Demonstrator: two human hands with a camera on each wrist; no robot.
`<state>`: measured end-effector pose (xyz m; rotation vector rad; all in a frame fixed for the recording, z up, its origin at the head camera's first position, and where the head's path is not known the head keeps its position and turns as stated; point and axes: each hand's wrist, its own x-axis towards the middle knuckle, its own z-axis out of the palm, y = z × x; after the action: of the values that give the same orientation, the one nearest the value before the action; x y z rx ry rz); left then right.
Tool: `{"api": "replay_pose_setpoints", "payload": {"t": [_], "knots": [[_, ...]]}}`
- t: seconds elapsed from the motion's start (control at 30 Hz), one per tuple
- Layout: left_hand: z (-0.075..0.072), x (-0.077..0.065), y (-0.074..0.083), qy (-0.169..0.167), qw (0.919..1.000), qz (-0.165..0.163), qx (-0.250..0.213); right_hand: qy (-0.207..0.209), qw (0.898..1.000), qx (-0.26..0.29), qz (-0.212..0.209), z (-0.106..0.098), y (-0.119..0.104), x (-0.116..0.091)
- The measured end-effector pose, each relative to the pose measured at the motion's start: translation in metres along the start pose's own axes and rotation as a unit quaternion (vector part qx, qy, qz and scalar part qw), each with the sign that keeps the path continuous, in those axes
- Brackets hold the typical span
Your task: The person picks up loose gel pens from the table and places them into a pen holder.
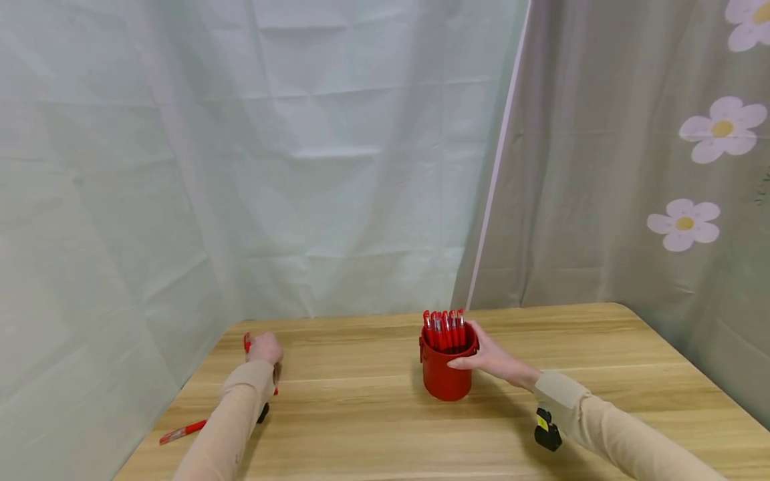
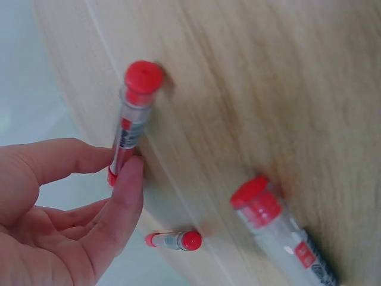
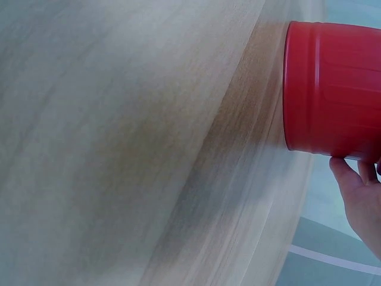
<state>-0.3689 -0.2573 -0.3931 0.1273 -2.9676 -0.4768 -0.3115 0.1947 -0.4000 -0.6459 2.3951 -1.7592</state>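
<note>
At the left of the table my left hand (image 1: 266,347) pinches a red-capped pen (image 2: 132,119) between thumb and fingers, as the left wrist view shows. Two more such pens lie near it: a small-looking far one (image 2: 172,240) and a closer one (image 2: 286,232). My right hand (image 1: 490,357) grips a red bucket-shaped pen holder (image 1: 446,381) by its right side, thumb at the front and fingers behind. Several red pens (image 1: 445,331) stand upright in it, caps above the rim. In the right wrist view the holder's side (image 3: 339,89) shows, with part of the hand (image 3: 363,199) beneath it.
Both hands work over a wooden table (image 1: 349,414). Behind it hang a pale curtain (image 1: 337,167) and a grey one (image 1: 571,167) with white flowers. A red pen (image 1: 183,431) lies near the table's left edge, beside the left sleeve.
</note>
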Motion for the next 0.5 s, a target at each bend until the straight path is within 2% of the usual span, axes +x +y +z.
{"api": "replay_pose_setpoints", "payload": {"t": [0.13,0.37,0.5], "knots": [[-0.0003,0.0002,-0.0012,-0.008,0.9999,0.009,0.005,-0.002,1.000,0.007,0.000,0.0002,0.0009,0.0003],[0.0002,0.0022,-0.0045,-0.037,0.9993,-0.010,-0.005,-0.004,1.000,0.013,-0.005,0.0002,0.0052,0.0017],[-0.0052,0.0031,-0.0006,-0.034,0.9994,0.004,-0.003,-0.001,1.000,0.015,-0.004,-0.0007,0.0049,0.0027]]}}
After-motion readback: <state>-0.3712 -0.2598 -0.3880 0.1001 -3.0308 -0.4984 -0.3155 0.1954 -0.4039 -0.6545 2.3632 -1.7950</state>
